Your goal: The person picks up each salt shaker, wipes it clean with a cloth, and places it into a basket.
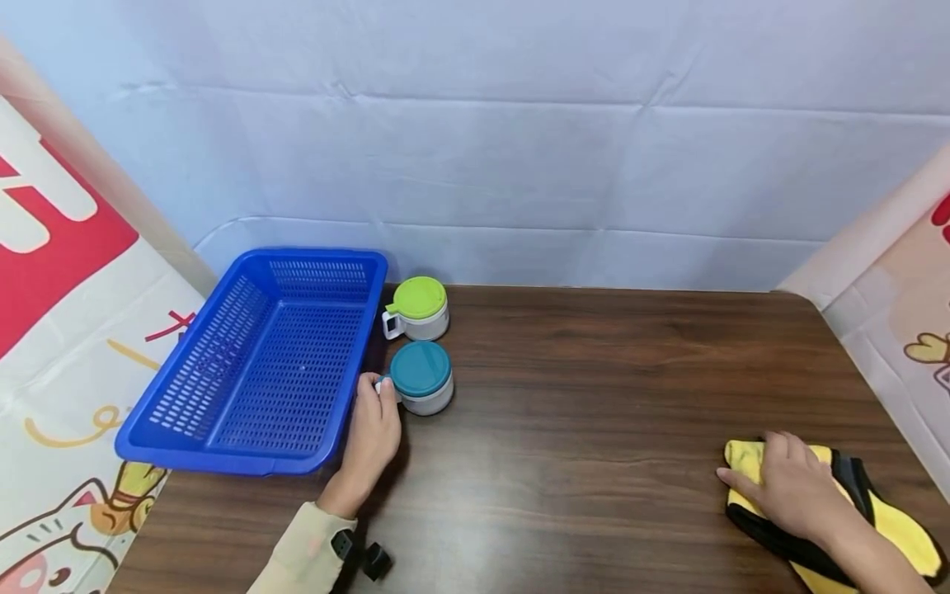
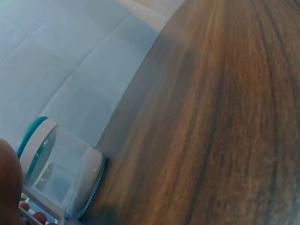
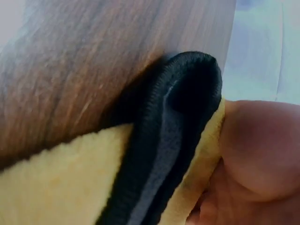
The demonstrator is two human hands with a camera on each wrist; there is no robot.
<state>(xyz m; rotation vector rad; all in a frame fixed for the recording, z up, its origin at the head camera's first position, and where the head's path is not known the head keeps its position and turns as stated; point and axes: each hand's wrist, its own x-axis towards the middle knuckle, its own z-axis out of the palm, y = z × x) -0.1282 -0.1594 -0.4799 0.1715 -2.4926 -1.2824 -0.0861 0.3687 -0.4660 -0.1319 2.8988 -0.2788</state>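
Observation:
In the head view my left hand (image 1: 373, 433) grips the handle of a small jar with a teal lid (image 1: 420, 369), upright on the table beside the blue basket. The left wrist view shows this jar's clear body (image 2: 56, 173) and part of a finger at the edge. Just behind it stands a matching jar with a lime-green lid (image 1: 419, 299), its handle towards the basket. At the right, my right hand (image 1: 801, 488) holds a folded yellow cloth with black edging (image 1: 901, 532). Close up in the right wrist view, the cloth's black fold (image 3: 154, 140) bulges up beside my fingers.
A blue perforated plastic basket (image 1: 356, 351) sits at the left, close to both jars. Near my left cuff is a small black object (image 1: 376, 561). A pale cloth backdrop (image 1: 519, 165) hangs along the far edge of the brown wooden table (image 1: 579, 429).

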